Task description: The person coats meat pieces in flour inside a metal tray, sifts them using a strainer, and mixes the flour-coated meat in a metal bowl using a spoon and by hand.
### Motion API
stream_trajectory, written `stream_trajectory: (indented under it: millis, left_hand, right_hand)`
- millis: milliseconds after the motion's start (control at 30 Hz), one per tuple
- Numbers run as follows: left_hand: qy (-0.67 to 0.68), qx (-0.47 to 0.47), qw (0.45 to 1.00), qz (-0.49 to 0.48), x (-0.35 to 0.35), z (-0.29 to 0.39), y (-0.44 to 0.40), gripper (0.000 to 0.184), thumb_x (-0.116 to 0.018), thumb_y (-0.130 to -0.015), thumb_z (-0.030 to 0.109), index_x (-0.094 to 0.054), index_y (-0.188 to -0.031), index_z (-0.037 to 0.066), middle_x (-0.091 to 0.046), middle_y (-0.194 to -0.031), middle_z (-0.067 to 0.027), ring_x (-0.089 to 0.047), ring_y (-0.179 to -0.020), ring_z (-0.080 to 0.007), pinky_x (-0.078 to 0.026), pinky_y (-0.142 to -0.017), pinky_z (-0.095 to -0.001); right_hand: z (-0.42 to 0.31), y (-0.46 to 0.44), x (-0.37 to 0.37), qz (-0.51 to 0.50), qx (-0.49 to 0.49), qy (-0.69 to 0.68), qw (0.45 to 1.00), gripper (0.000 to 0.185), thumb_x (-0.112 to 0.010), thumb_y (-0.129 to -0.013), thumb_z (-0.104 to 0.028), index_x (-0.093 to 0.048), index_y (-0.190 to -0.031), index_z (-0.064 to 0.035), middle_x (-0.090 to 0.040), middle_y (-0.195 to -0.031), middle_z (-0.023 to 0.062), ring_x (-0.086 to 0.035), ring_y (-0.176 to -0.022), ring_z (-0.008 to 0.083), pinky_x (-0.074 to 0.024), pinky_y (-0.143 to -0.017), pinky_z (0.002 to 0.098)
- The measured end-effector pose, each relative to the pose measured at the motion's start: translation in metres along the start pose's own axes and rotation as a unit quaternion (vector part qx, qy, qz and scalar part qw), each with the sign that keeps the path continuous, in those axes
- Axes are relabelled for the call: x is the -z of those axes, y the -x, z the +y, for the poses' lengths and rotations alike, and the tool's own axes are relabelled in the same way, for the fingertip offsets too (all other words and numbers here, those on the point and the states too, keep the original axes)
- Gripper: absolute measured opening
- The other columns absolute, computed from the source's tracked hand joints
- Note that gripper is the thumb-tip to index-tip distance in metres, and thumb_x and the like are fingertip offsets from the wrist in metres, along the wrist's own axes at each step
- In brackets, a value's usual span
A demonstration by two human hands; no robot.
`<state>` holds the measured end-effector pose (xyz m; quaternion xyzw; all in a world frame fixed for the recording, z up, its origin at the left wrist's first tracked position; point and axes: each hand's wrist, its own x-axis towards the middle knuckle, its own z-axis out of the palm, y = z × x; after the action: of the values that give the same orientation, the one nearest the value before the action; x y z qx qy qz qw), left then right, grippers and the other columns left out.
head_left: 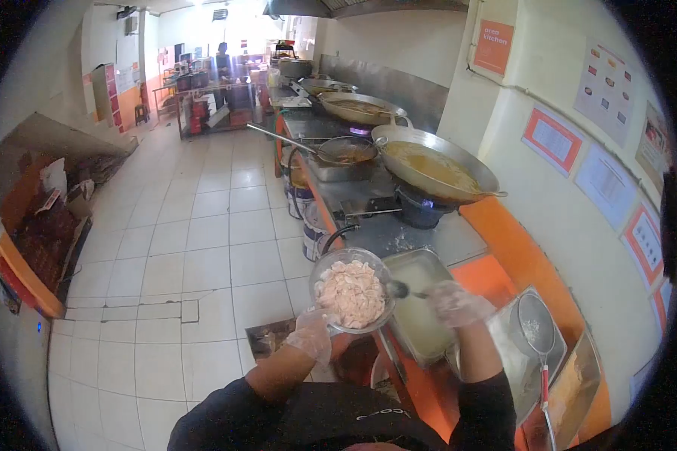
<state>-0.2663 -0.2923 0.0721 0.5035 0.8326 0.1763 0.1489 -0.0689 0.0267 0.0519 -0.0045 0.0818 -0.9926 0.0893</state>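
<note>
My left hand, in a clear plastic glove, grips the near-left rim of a clear bowl full of pale raw meat pieces. The bowl is held up at the counter's edge. My right hand, gloved too, is closed round the handle of a small ladle. The ladle's rounded head is against or just beside the bowl's right side; I cannot tell if they touch. Beneath the ladle is a rectangular metal pan of cloudy whitish liquid.
A wok of oil sits over a lit burner; another wok stands farther back. A long-handled strainer rests on a metal tray. At right, a red-handled sieve lies by white powder. A person is far off.
</note>
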Motion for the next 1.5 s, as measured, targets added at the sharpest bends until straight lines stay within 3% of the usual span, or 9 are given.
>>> stream_trajectory:
  millis: [67,133,267,467,733,1000,1133,1433,1500]
  left_hand:
    - [0.112,-0.027,0.991,0.062,-0.042,-0.018,0.007,0.055,-0.066,-0.063,0.024,-0.048,-0.112,0.008,-0.051,-0.111,-0.0109,-0.052,-0.098,-0.0225,-0.044,-0.083,-0.0297]
    - [0.331,-0.077,0.927,0.159,-0.109,-0.045,0.006,0.037,-0.058,-0.072,0.018,-0.051,-0.106,0.006,-0.053,-0.105,-0.0116,-0.055,-0.092,-0.0230,-0.047,-0.076,-0.0304]
    - [0.478,0.020,0.852,0.211,-0.189,-0.080,0.030,0.017,-0.048,-0.078,0.010,-0.055,-0.092,0.003,-0.058,-0.089,-0.0104,-0.057,-0.083,-0.0235,-0.048,-0.062,-0.0312]
    - [-0.052,0.117,0.990,0.051,-0.097,0.006,0.153,0.014,-0.050,-0.074,0.008,-0.059,-0.085,0.009,-0.061,-0.080,-0.0101,-0.058,-0.076,-0.0241,-0.046,-0.063,-0.0341]
    - [0.400,0.045,0.895,0.194,-0.148,-0.011,0.227,0.022,-0.042,-0.082,0.017,-0.058,-0.080,0.002,-0.059,-0.075,-0.0133,-0.057,-0.070,-0.0227,-0.046,-0.060,-0.0331]
    - [-0.105,-0.041,0.993,-0.033,-0.114,-0.012,0.246,0.015,-0.047,-0.081,0.012,-0.059,-0.082,0.003,-0.059,-0.080,-0.0109,-0.056,-0.069,-0.0216,-0.046,-0.058,-0.0317]
    - [0.577,0.037,0.805,0.131,-0.190,-0.068,0.235,0.021,-0.056,-0.063,0.006,-0.062,-0.083,0.008,-0.061,-0.087,-0.0089,-0.057,-0.088,-0.0222,-0.045,-0.077,-0.0336]
    - [0.745,0.072,0.662,-0.031,-0.169,-0.072,0.295,0.015,-0.058,-0.073,0.010,-0.059,-0.083,0.000,-0.058,-0.076,-0.0090,-0.057,-0.070,-0.0188,-0.046,-0.060,-0.0247]
    - [0.534,-0.072,0.842,-0.038,-0.195,-0.088,0.288,0.015,-0.057,-0.074,0.014,-0.059,-0.082,0.002,-0.059,-0.076,-0.0086,-0.057,-0.068,-0.0183,-0.046,-0.057,-0.0262]
  right_hand:
    - [0.062,-0.035,-0.012,-0.116,0.004,-0.698,0.707,0.015,-0.047,-0.075,-0.017,-0.055,-0.086,-0.0082,-0.055,-0.077,0.0048,-0.055,-0.070,0.0191,-0.0472,-0.064,0.0329]
    - [0.137,-0.079,-0.065,-0.181,0.032,-0.982,0.031,0.025,-0.048,-0.077,-0.021,-0.058,-0.094,-0.0064,-0.057,-0.091,0.0074,-0.056,-0.079,0.0215,-0.0470,-0.070,0.0344]
    - [0.239,-0.107,-0.118,-0.260,0.092,-0.955,-0.112,0.025,-0.047,-0.077,-0.024,-0.061,-0.090,-0.0067,-0.059,-0.093,0.0099,-0.056,-0.090,0.0226,-0.0455,-0.076,0.0366]
    - [0.349,-0.050,-0.097,-0.192,0.145,-0.960,-0.143,0.024,-0.048,-0.077,-0.024,-0.061,-0.089,-0.0070,-0.060,-0.090,0.0092,-0.057,-0.086,0.0226,-0.0458,-0.072,0.0376]
    - [0.351,-0.041,-0.091,-0.224,0.069,-0.959,-0.158,0.024,-0.049,-0.076,-0.023,-0.061,-0.088,-0.0075,-0.061,-0.087,0.0084,-0.058,-0.082,0.0225,-0.0462,-0.066,0.0389]
    - [0.422,-0.024,-0.087,-0.263,0.071,-0.951,-0.147,0.023,-0.049,-0.075,-0.023,-0.062,-0.088,-0.0081,-0.061,-0.083,0.0076,-0.059,-0.078,0.0224,-0.0466,-0.061,0.0402]
    - [0.394,0.007,-0.086,-0.359,0.053,-0.922,-0.130,0.023,-0.050,-0.075,-0.023,-0.062,-0.087,-0.0083,-0.062,-0.082,0.0071,-0.059,-0.076,0.0223,-0.0468,-0.058,0.0409]
    - [0.486,0.012,-0.069,-0.422,0.053,-0.889,-0.172,0.022,-0.051,-0.074,-0.023,-0.062,-0.086,-0.0089,-0.062,-0.078,0.0062,-0.060,-0.071,0.0222,-0.0472,-0.052,0.0424]
    - [0.524,0.021,-0.065,-0.430,0.052,-0.882,-0.183,0.022,-0.051,-0.074,-0.023,-0.062,-0.086,-0.0090,-0.062,-0.077,0.0060,-0.060,-0.070,0.0222,-0.0473,-0.051,0.0427]
